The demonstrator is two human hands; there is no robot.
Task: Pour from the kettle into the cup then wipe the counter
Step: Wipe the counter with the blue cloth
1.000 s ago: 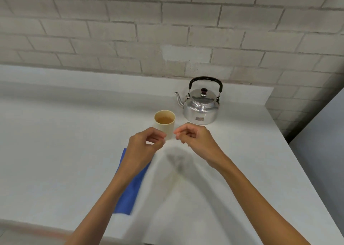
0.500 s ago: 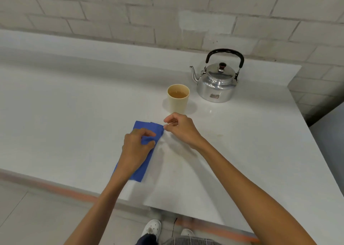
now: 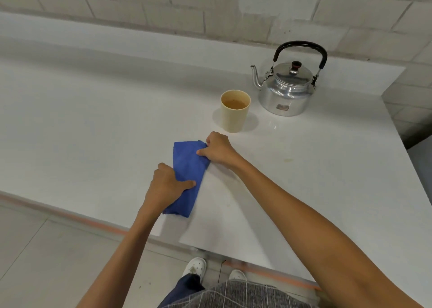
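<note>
- Counter (image 3: 93, 125): white, flat, w/ low white upstand at the back, pale brick wall behind that.
- Cup (image 3: 235, 113): beige, upright on counter, brownish liquid inside, level below rim. Landmark for the rest.
- Kettle (image 3: 288, 90): shiny metal, upright, just beside cup on its far-right side, not touching. Black bail handle stands up, lid on w/ dark knob, spout points left, toward the space behind cup.
- Cloth (image 3: 188, 165): blue, folded into a long strip, lies on counter near cup, on its near-left side. Runs from close to cup down toward counter's front edge. Apart from cup.
- Right hand (image 3: 218, 150): on cloth end nearest cup, between cup and rest of cloth. Fingers curled together, pinching cloth's far-right corner; thumb tip lies on the blue fabric. Cloth bunched slightly at that grip.
- Left hand (image 3: 167, 186): on cloth's nearer half, further from cup than R hand. Thumb pressed on top of fabric, other fingers folded down over cloth's left edge; fingertips hidden, so cannot tell if they go under it.
- Both forearms bare, reach in from bottom of view.
- Faint yellowish spot on counter, near-right of cup, below kettle.
- Floor below counter edge: grey tiles, white shoes, dark trouser leg, grey checked garment.
</note>
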